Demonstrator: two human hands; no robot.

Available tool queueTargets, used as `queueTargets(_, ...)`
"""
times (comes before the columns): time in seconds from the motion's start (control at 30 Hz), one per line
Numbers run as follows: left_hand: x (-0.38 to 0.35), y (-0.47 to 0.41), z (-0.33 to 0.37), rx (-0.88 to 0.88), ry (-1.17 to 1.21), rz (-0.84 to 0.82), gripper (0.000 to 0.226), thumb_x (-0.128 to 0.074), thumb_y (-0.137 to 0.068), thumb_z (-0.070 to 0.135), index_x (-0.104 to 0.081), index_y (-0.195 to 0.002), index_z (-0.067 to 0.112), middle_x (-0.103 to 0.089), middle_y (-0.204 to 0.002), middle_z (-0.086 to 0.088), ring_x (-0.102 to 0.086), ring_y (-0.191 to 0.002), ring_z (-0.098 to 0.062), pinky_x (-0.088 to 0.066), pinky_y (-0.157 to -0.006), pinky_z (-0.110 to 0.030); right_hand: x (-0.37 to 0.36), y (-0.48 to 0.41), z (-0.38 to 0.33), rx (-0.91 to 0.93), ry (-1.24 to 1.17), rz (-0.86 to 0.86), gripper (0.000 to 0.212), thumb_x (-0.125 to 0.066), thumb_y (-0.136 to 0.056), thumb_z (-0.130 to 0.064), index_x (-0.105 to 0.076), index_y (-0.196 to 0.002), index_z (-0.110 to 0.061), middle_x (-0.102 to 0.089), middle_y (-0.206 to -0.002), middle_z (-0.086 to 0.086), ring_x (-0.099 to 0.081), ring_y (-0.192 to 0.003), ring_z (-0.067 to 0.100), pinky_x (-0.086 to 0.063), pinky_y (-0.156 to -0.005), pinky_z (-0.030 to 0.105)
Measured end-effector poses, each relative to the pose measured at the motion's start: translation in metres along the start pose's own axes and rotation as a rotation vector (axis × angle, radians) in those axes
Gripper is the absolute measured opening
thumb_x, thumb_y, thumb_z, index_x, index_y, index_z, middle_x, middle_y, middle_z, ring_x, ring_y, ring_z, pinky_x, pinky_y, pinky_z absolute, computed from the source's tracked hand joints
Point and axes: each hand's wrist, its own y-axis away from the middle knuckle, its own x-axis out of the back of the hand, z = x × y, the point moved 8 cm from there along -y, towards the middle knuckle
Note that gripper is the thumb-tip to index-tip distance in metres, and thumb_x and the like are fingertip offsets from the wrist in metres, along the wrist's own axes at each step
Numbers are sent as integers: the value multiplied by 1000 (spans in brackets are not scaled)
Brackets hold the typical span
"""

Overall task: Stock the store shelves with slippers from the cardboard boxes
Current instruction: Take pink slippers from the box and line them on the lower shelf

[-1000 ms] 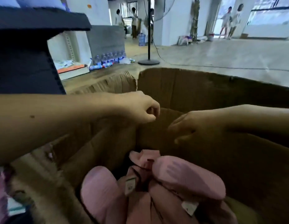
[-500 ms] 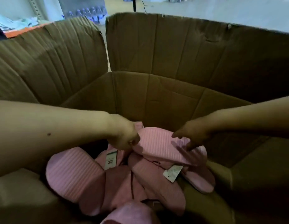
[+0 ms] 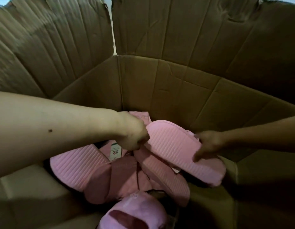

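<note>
Head view: a second earlier both hands were still up at the rim of the box point(image 3: 176, 90). They had since gone down inside and taken hold of the top slipper point(image 3: 179, 149), which lay sole-up across the pile, towards the box's far right corner.

The left hand point(image 3: 131, 131) had its fingers curled tight, pinching the slipper's near-left end. The right hand point(image 3: 209, 142) held the opposite edge, forefinger straight along the sole and the other fingers curled at the rim.

With both ends held, the reach was finished. The lift out towards the shelves looked to be the next step, and no shelf was in sight.

Counted:
- one box, flaps standing up
- two hands
- one white tag point(image 3: 115, 151) beside the left hand
- the slippers point(image 3: 77, 167), all pink and heaped low in the box. Probably five showed, but they overlapped in poor light, so the number is unsure.
</note>
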Motion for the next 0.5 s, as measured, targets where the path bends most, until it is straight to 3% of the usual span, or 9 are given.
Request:
queueTargets(0.07, 16, 0, -6, 48, 19, 101, 36, -39, -94, 35, -48, -128, 29, -56, -125, 1, -54, -110, -23, -42, -76, -29, -14, 13, -7, 89, -37, 3, 57, -74, -76, -34, -49, -125, -19, -56, -127, 1, -55, -114, 17, -48, -93, 23)
queueTargets(0.13, 36, 0, -14, 93, 124, 231, 37, -39, -94, 38, -46, -130, 29, -55, -126, 1, -54, -110, -22, -45, -79, -31, -2, 25, -23, 218, -74, 141, 47, -74, -76, -30, -50, -116, -24, -58, -111, -7, -55, -104, 14, -46, -83, 14)
queueTargets(0.2, 49, 2, -20, 134, 248, 335, 40, -39, -93, 42, -44, -130, 27, -52, -127, 0, -52, -114, -23, -48, -84, -34, 33, 39, -48, 427, -13, 375, 38, -71, -76, -27, -51, -107, -19, -56, -98, -6, -54, -95, 15, -42, -73, 20)
queueTargets(0.3, 59, 5, -29, 174, 507, 432, 40, -36, -95, 38, -45, -128, 18, -52, -128, -7, -50, -117, -28, -44, -93, -37, 74, 66, -93, 829, 168, 629, 44, -52, -72, -43, -56, -95, -6, -46, -84, -11, -41, -80, 2, -35, -68, 25)
queueTargets(0.4, 63, 8, -43, 231, 653, 465, 35, -27, -100, 24, -48, -120, 4, -51, -127, -16, -50, -113, -31, -40, -87, -32, 99, 78, -111, 983, 372, 826, 33, -42, -66, -30, -49, -93, -12, -51, -84, 5, -38, -78, 13, -40, -67, 36)
queueTargets(0.47, 60, 10, -54, 262, 743, 482, 34, -27, -99, 19, -51, -117, 3, -55, -122, -14, -53, -107, -30, -41, -75, -31, 110, 83, -114, 1031, 539, 936, 32, -40, -62, -25, -42, -93, -17, -54, -87, 12, -37, -81, 20, -35, -70, 37)
queueTargets(0.5, 56, 10, -57, 268, 780, 462, 36, -26, -99, 19, -54, -118, 6, -57, -121, -11, -54, -107, -28, -43, -77, -32, 109, 83, -114, 1049, 636, 948, 30, -41, -64, -24, -42, -94, -17, -55, -89, 12, -38, -84, 21, -31, -72, 36)
